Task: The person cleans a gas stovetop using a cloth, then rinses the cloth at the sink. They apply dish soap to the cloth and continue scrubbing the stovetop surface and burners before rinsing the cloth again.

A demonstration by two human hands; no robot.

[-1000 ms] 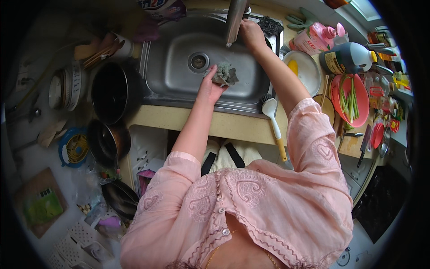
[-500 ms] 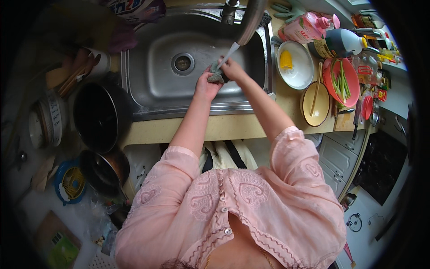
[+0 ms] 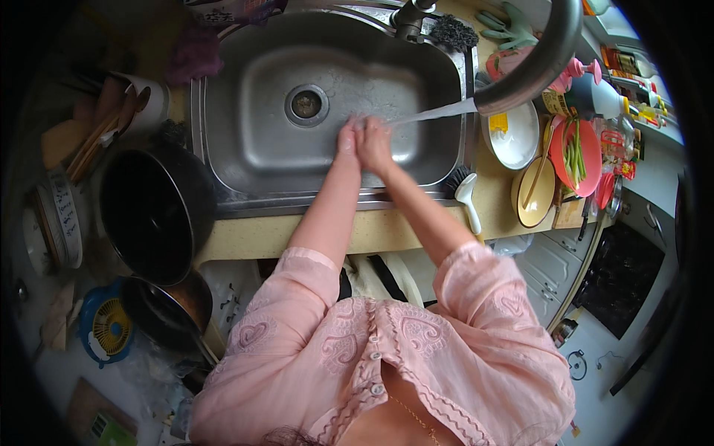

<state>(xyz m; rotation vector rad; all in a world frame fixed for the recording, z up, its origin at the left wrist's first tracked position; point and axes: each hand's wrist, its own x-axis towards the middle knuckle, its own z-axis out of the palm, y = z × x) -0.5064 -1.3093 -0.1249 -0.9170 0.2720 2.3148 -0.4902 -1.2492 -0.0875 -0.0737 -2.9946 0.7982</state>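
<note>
Water runs from the faucet [image 3: 535, 78] in a slanting stream onto my hands, which are pressed together low over the steel sink [image 3: 260, 160]. My left hand [image 3: 348, 139] lies against my right hand [image 3: 374, 143], with the fingers of both closed and partly blurred by water and motion. Whatever may be between the palms is hidden. To the left of my fingertips is the round drain [image 3: 306, 104]. A dark mesh scrubber [image 3: 454, 33] rests on the sink's far right corner, apart from my hands.
A white-handled brush [image 3: 467, 197] lies at the sink's right edge. Beyond it are a white bowl [image 3: 518, 141], a yellow bowl [image 3: 532, 201] and a red basin [image 3: 586, 167] of green stalks. A large black pot [image 3: 152, 215] and a pan [image 3: 160, 312] stand left.
The grey-green scrubbing pad seen in my hands earlier no longer shows. My hands have come together, and the faucet spout has swung right, its stream now slanting in from that side.
</note>
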